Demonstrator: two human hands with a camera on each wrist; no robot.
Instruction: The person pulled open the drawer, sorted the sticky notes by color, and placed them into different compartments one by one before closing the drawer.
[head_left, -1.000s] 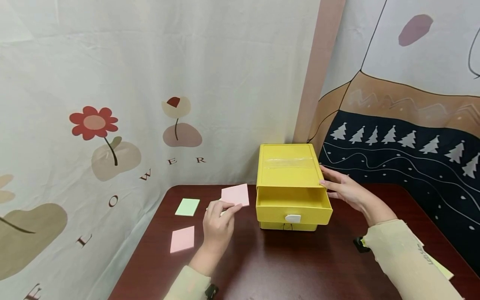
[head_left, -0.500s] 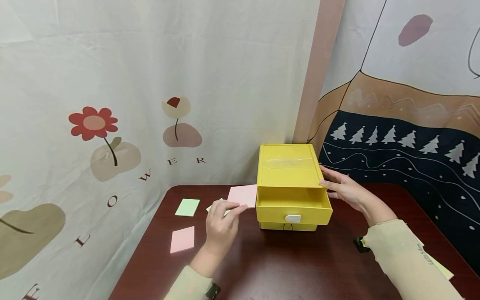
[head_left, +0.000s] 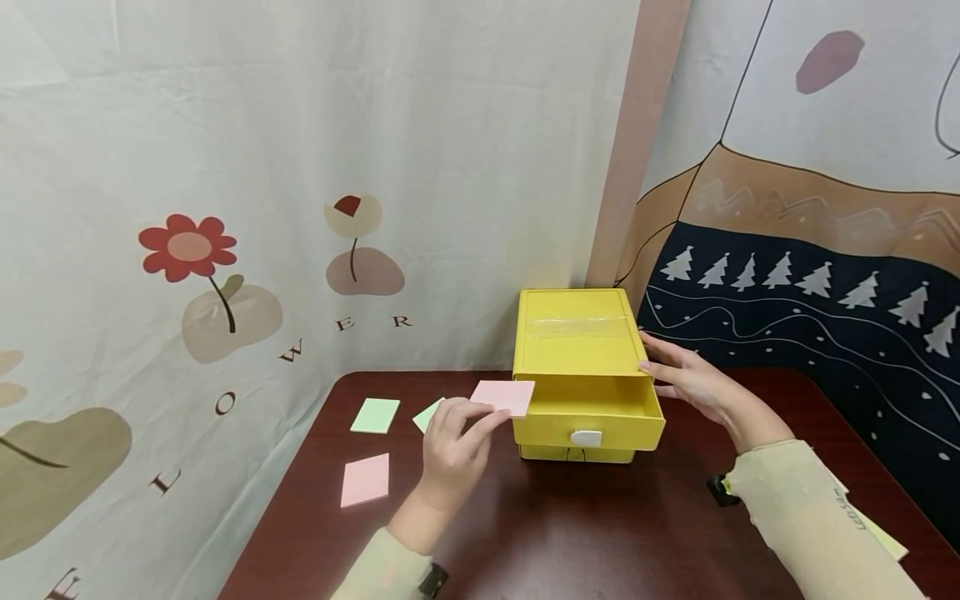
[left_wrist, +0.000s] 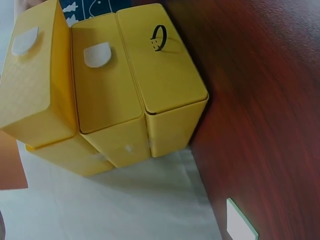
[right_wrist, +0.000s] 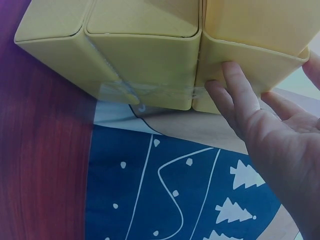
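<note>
From the head, the left hand pinches a pink square paper pad by its near edge, thumb against fingers. The pad is up in the air by the left front corner of a yellow box with drawers. The top yellow drawer sticks out. I can't tell if pad and box touch. The pinch is small, so the pad could slip and drop if it loosens, or bump the drawer's side if it is too low. The right hand rests on the box's right side, fingers nearly straight. A second pink pad and two green pads lie on the dark red wooden table.

From the left wrist, the drawer pokes out past the two below. A bump on it could tip or slide the box. The left hand's grip doesn't show here.

From the right wrist, the right hand's spread fingers touch the yellow side. They only lean on it, so a hard push could shove the box.
</note>
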